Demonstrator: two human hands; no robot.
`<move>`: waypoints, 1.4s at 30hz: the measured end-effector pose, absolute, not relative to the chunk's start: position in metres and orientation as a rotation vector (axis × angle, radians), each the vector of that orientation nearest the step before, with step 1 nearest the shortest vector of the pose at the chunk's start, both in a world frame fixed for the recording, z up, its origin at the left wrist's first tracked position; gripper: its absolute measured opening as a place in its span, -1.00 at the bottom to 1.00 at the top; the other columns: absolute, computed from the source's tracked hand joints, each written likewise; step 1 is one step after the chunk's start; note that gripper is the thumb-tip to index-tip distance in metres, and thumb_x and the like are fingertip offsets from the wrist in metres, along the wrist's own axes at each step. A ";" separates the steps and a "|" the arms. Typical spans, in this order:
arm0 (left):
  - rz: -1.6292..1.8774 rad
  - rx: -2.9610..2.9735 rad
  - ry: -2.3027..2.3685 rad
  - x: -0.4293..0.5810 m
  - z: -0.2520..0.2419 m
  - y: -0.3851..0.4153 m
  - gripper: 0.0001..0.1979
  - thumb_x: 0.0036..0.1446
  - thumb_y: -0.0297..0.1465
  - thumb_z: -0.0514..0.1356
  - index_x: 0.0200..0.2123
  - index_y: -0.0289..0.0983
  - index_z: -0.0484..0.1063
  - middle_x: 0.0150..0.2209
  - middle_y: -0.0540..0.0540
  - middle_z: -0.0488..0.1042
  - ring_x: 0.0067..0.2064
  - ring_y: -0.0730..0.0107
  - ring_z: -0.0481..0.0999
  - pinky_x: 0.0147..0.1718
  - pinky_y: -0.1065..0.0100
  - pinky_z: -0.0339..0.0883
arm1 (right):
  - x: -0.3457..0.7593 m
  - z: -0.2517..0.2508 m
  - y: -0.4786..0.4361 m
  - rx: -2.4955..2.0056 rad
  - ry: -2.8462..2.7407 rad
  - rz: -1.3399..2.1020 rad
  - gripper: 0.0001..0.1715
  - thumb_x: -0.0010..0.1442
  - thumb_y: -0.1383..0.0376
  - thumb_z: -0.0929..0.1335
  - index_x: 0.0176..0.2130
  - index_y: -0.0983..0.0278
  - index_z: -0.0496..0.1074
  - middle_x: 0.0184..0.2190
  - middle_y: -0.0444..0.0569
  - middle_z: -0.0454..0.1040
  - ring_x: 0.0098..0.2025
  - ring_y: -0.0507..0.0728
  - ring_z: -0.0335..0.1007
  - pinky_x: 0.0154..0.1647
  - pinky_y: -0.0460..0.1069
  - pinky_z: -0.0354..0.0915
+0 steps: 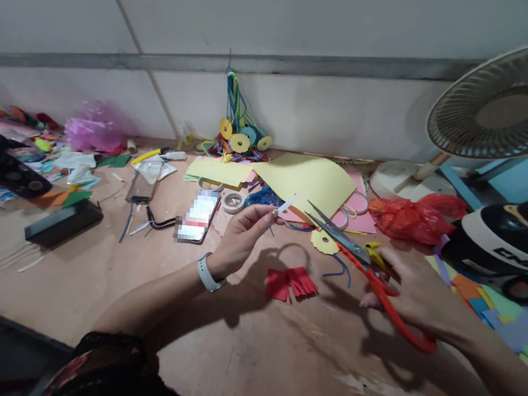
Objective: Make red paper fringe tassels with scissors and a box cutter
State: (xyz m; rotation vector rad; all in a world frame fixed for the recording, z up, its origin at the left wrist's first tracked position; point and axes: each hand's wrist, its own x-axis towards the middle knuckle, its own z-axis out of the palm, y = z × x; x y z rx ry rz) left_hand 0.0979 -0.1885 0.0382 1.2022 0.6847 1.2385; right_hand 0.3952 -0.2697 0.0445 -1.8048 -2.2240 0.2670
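Observation:
My left hand [241, 236] is raised above the wooden table [150, 311], pinching a small white strip of paper [287, 204] between thumb and fingers. My right hand [411, 290] grips red-handled scissors [356, 257]; the blades are apart and point up-left toward the strip. A red fringed paper piece [290, 283] lies on the table below and between my hands. A yellow paper disc [324, 242] lies under the blades.
A phone [197, 216] and tape roll [232, 202] lie left of my left hand. Yellow paper sheets [307, 180], a red plastic bag [407, 215], a fan [501, 109] and a helmet [507, 237] stand behind and right. Craft scraps crowd the far left.

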 end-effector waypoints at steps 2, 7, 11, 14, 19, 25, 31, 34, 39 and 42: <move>1.240 1.215 0.675 0.099 0.040 -0.191 -0.79 0.15 -0.24 0.34 -0.22 -0.24 0.55 -0.31 -0.03 0.60 -0.20 0.41 0.55 -0.04 0.31 0.34 | 0.394 0.042 -0.270 -1.794 -2.255 0.235 -0.42 -0.03 -0.18 0.42 -0.28 0.21 0.32 -0.49 -0.05 0.42 -0.47 0.19 0.31 -0.46 0.02 0.14; 1.225 1.230 0.683 0.101 0.041 -0.196 -0.78 0.14 -0.22 0.34 -0.22 -0.23 0.56 -0.31 -0.03 0.60 -0.21 0.40 0.55 -0.06 0.29 0.35 | 0.389 0.037 -0.270 -1.673 -2.273 0.047 -0.70 0.22 0.04 0.28 -0.27 0.22 0.30 -0.52 -0.05 0.36 -0.49 0.17 0.30 -0.48 0.01 0.11; 1.190 1.249 0.664 0.101 0.038 -0.198 -0.78 0.16 -0.23 0.32 -0.19 -0.23 0.55 -0.29 -0.05 0.60 -0.19 0.38 0.56 -0.03 0.26 0.36 | 0.383 0.037 -0.271 -1.568 -2.306 -0.068 -0.71 0.17 0.06 0.31 -0.27 0.23 0.31 -0.55 -0.06 0.37 -0.54 0.14 0.29 -0.53 -0.01 0.08; 1.179 1.253 0.673 0.102 0.038 -0.200 -0.78 0.17 -0.23 0.32 -0.19 -0.24 0.54 -0.29 -0.06 0.60 -0.18 0.37 0.56 -0.03 0.24 0.37 | 0.379 0.040 -0.273 -1.491 -2.339 -0.199 -0.67 0.17 0.05 0.31 -0.26 0.26 0.32 -0.52 -0.03 0.40 -0.53 0.14 0.33 -0.52 -0.01 0.10; 1.168 1.250 0.689 0.104 0.039 -0.203 -0.77 0.17 -0.22 0.31 -0.19 -0.25 0.55 -0.28 -0.06 0.60 -0.18 0.37 0.56 -0.04 0.26 0.39 | 0.374 0.042 -0.277 -1.417 -2.370 -0.287 -0.64 0.19 0.04 0.30 -0.25 0.29 0.30 -0.47 0.00 0.42 -0.49 0.13 0.36 -0.48 -0.02 0.15; 1.152 1.280 0.700 0.105 0.038 -0.205 -0.77 0.17 -0.23 0.31 -0.19 -0.26 0.55 -0.28 -0.08 0.60 -0.18 0.36 0.56 -0.04 0.26 0.40 | 0.372 0.040 -0.280 -1.409 -2.362 -0.328 -0.58 0.15 -0.02 0.34 -0.24 0.28 0.28 -0.46 -0.01 0.43 -0.47 0.15 0.37 -0.46 -0.01 0.12; 1.104 1.299 0.675 0.107 0.037 -0.211 -0.77 0.18 -0.21 0.30 -0.22 -0.26 0.55 -0.28 -0.10 0.61 -0.19 0.34 0.57 -0.06 0.26 0.39 | 0.372 0.041 -0.280 -1.416 -2.367 -0.332 -0.57 0.12 -0.01 0.36 -0.23 0.28 0.28 -0.44 0.01 0.45 -0.45 0.18 0.40 -0.43 0.00 0.14; 1.091 1.305 0.678 0.108 0.036 -0.214 -0.75 0.17 -0.20 0.31 -0.21 -0.26 0.55 -0.28 -0.10 0.61 -0.20 0.34 0.56 -0.10 0.27 0.40 | 0.371 0.043 -0.280 -1.421 -2.372 -0.353 -0.58 0.13 -0.02 0.34 -0.26 0.26 0.26 -0.47 0.00 0.43 -0.46 0.18 0.38 -0.43 0.00 0.14; 1.075 1.300 0.671 0.109 0.033 -0.217 -0.74 0.17 -0.19 0.31 -0.24 -0.28 0.54 -0.30 -0.11 0.60 -0.21 0.34 0.56 -0.12 0.29 0.40 | 0.369 0.042 -0.281 -1.408 -2.395 -0.354 -0.57 0.18 -0.04 0.29 -0.26 0.28 0.25 -0.45 0.02 0.42 -0.46 0.18 0.40 -0.44 0.01 0.15; 1.071 1.285 0.674 0.110 0.032 -0.218 -0.75 0.17 -0.20 0.31 -0.24 -0.28 0.54 -0.29 -0.11 0.60 -0.21 0.35 0.57 -0.12 0.30 0.40 | 0.369 0.038 -0.282 -1.459 -2.404 -0.298 -0.55 0.18 -0.05 0.30 -0.24 0.29 0.26 -0.42 0.04 0.44 -0.42 0.20 0.42 -0.41 0.03 0.20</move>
